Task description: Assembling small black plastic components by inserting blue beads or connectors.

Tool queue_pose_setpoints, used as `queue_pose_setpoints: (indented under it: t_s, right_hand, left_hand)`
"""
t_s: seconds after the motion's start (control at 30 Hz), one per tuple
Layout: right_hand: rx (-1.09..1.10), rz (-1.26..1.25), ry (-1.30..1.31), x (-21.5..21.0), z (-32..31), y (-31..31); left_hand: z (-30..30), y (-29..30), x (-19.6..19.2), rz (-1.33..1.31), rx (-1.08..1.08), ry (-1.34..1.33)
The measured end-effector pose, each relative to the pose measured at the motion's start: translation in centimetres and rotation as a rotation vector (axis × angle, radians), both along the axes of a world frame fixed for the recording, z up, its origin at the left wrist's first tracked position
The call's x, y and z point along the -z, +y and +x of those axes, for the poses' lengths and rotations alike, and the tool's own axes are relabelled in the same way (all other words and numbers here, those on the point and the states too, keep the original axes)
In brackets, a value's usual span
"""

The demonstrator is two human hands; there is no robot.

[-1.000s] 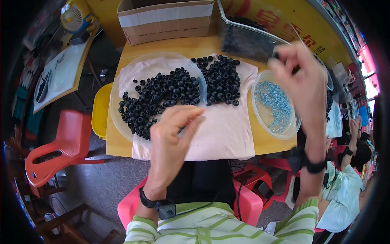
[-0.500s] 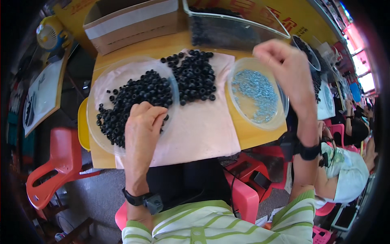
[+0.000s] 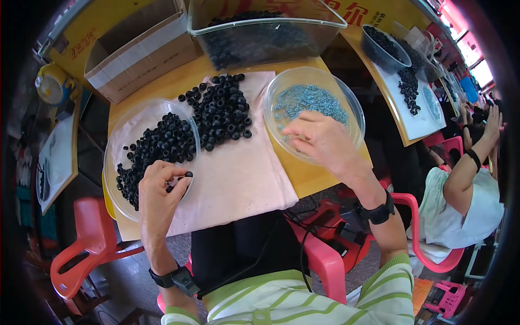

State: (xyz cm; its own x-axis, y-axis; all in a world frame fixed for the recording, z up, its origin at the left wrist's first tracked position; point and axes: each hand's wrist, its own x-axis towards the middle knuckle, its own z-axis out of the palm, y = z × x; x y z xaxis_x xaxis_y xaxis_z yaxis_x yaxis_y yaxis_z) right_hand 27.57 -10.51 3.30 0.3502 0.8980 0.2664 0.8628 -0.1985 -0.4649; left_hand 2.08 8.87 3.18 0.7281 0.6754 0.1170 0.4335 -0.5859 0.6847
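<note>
My left hand (image 3: 161, 189) is at the near right rim of a clear round tub (image 3: 112, 181) on the left. Its thumb and fingers pinch a black bead (image 3: 188, 174); another dark bead shows under the fingers. Many black beads (image 3: 162, 135) lie heaped in that tub. My right hand (image 3: 325, 142) is over a second clear tub (image 3: 351, 89) on the right, which contains small blue-silver pieces (image 3: 311, 100). Its fingers are bent, with a gap between forefinger and thumb. Any tiny piece at the fingertips is too small to make out.
A pile of black beads (image 3: 225, 111) sits on the pink cloth (image 3: 238, 179). Behind stand a cardboard box (image 3: 141, 59) and a large clear bin (image 3: 260, 46) of dark beads. On the right are another bead-covered table (image 3: 387, 89) and a seated person (image 3: 460, 200).
My right hand has come down from beside the right tub to over its blue-silver pieces. A bead now shows in my left fingers. The whole view has swung, showing more at the right.
</note>
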Motion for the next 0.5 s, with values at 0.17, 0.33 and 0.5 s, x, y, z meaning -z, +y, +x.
queue_pose_setpoints:
  t_s: [0.17,0.33,0.5]
  right_hand:
    - [-0.014,-0.018,-0.084,0.3,0.1,-0.2]
    - [0.003,-0.077,-0.072,0.0,0.2,-0.2]
    - [0.020,-0.066,-0.021,-0.1,0.0,0.1]
  left_hand:
    - [0.5,-0.9,-0.2,0.051,-0.084,-0.218]
    - [1.3,-3.8,-0.1,-0.244,0.060,-0.581]
    - [2.3,-7.0,1.8,-0.500,0.158,-0.642]
